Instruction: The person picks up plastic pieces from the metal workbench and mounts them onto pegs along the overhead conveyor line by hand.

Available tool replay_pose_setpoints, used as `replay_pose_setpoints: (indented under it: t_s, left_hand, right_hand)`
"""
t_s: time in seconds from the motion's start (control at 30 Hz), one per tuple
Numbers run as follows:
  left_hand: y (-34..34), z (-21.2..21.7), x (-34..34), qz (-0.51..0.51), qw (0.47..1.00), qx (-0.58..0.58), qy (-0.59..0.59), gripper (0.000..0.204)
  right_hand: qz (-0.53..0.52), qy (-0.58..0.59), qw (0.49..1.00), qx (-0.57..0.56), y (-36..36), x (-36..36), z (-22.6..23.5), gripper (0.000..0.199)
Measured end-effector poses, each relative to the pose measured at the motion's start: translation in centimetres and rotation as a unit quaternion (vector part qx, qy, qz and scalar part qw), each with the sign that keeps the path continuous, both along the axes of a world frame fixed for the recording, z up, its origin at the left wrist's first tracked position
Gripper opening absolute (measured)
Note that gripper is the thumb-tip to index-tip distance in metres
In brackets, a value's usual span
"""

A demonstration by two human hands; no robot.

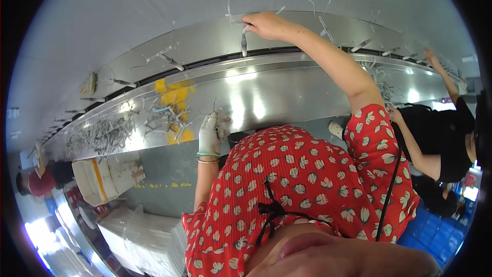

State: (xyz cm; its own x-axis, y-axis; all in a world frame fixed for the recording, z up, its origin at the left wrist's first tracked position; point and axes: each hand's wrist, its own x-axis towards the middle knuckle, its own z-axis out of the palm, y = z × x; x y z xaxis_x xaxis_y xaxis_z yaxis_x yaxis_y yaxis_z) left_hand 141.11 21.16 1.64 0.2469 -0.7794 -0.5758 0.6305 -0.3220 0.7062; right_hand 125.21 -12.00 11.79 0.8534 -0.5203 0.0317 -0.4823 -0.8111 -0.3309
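Factory assembly line; long curved stainless-steel conveyor counter (266, 97) with a dark slot carrying small grey plastic tube parts (244, 45); loose heaps of the same parts (102, 136) along it; other workers (441, 128) stationed alongside; stacked white cartons (110, 174) below.

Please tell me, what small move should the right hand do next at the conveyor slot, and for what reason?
Probably push the small grey tube fully down into the dark slot. The bare right hand pinches its top, and the tube hangs upright just at the slot edge, not yet lined up like the neighbouring pieces. The gloved left hand rests on the metal ledge.
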Motion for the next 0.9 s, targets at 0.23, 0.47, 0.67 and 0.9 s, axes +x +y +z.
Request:
replay_pose_setpoints:
  t_s: [0.23,0.47,0.67,0.9]
  left_hand:
    - [-2.8,1.1,-0.2,-0.071,0.997,-0.033,-0.026,0.032]
    - [-6.8,1.4,-1.3,-0.115,0.970,-0.126,-0.171,0.037]
    - [-7.3,2.8,-3.6,-0.158,0.876,-0.344,-0.298,0.037]
    - [-2.5,1.1,6.5,-0.266,0.551,-0.224,-0.758,0.023]
  right_hand:
    - [-0.013,0.147,0.988,-0.052,-2.1,-3.2,-0.7,0.013]
    - [0.010,-0.049,0.959,-0.279,2.3,-8.5,2.4,0.031]
    - [-0.012,-0.166,0.935,0.313,14.5,-5.4,-1.0,0.023]
    - [0.034,-0.103,0.818,0.565,15.7,-3.3,-7.5,0.016]
